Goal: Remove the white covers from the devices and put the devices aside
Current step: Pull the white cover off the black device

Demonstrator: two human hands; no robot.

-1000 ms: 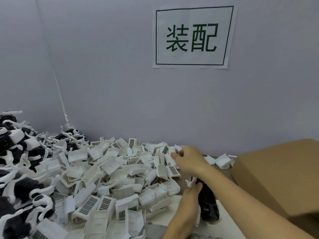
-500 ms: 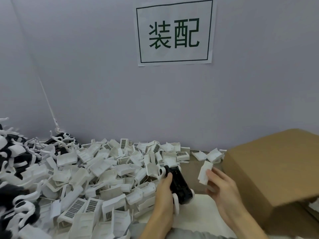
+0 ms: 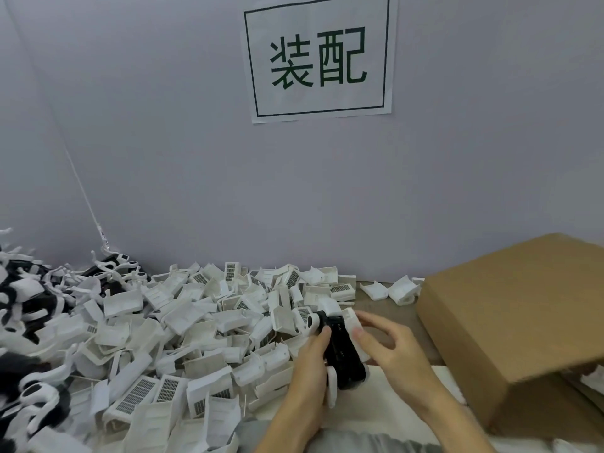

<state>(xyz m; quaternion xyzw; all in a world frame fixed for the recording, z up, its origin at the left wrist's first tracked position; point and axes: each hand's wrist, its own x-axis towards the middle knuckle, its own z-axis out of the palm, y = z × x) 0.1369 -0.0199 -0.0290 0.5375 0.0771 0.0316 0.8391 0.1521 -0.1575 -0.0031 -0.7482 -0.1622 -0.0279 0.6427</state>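
Observation:
A black device [image 3: 343, 353] with white end pieces is held low in the middle of the head view. My left hand [image 3: 309, 371] grips it from the left, thumb across its top. My right hand [image 3: 390, 349] is against the device's right side, fingers curled. It pinches a small white cover [image 3: 352, 317] that sits at the device's upper right edge. Whether that cover is attached to the device cannot be told.
A deep pile of loose white covers [image 3: 196, 335] fills the table to the left and behind my hands. Black-and-white devices [image 3: 29, 308] are heaped at the far left. A brown cardboard box [image 3: 523, 322] stands close on the right. The wall with a paper sign [image 3: 320, 57] is behind.
My right hand, which held a white cover out to the right of the device, has moved left onto the device's right side. My left hand keeps its grip on the device.

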